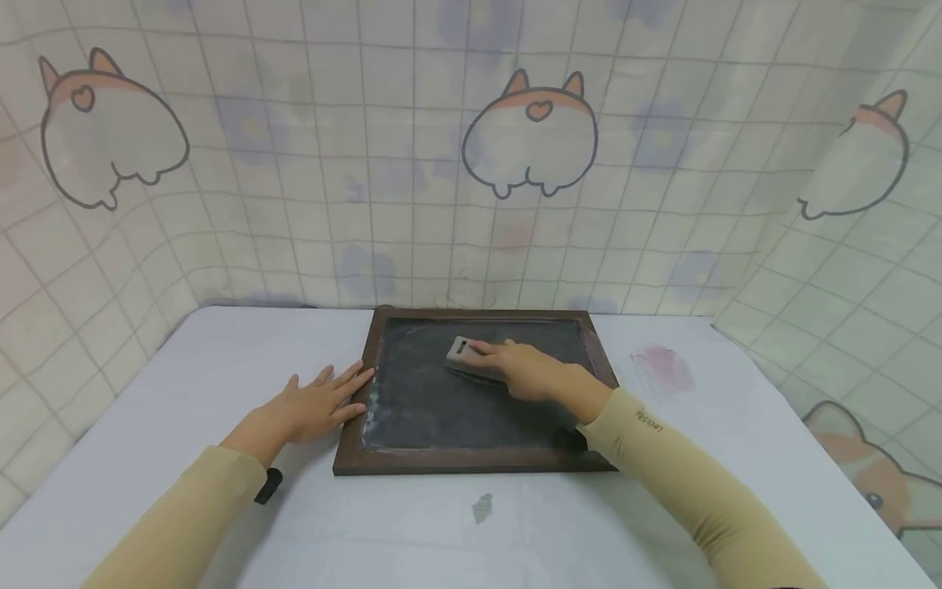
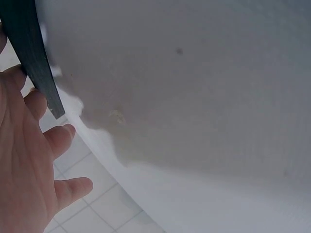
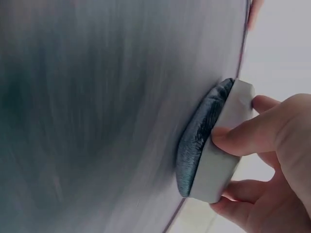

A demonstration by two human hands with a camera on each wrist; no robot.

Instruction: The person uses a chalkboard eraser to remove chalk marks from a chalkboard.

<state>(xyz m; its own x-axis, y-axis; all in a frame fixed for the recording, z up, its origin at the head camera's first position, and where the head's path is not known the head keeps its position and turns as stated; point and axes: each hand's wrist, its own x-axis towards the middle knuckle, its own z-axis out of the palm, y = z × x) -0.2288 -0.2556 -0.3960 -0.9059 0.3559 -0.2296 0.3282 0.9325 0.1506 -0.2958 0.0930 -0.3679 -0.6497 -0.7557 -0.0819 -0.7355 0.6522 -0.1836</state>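
Observation:
A small chalkboard (image 1: 412,409) with a dark brown wooden frame lies flat on the white table. My right hand (image 1: 536,372) grips a pale grey chalkboard eraser (image 1: 460,350) over the board's upper middle. In the right wrist view the thumb and fingers pinch the eraser's light back (image 3: 218,155), and its dark fuzzy pad (image 3: 199,141) is against the board surface. My left hand (image 1: 312,409) lies with fingers spread, fingertips on the left side of the frame (image 1: 361,409). The left wrist view shows those fingers (image 2: 60,141) straight beside the frame edge (image 2: 36,58). Whitish chalk haze marks the board's left edge.
The white table (image 1: 221,360) carries a pink smudge (image 1: 662,368) right of the board and a small grey patch (image 1: 482,508) in front of it. Behind and beside stands a checked curtain (image 1: 412,245) with cartoon animals. A black object (image 1: 269,486) shows by the left wrist.

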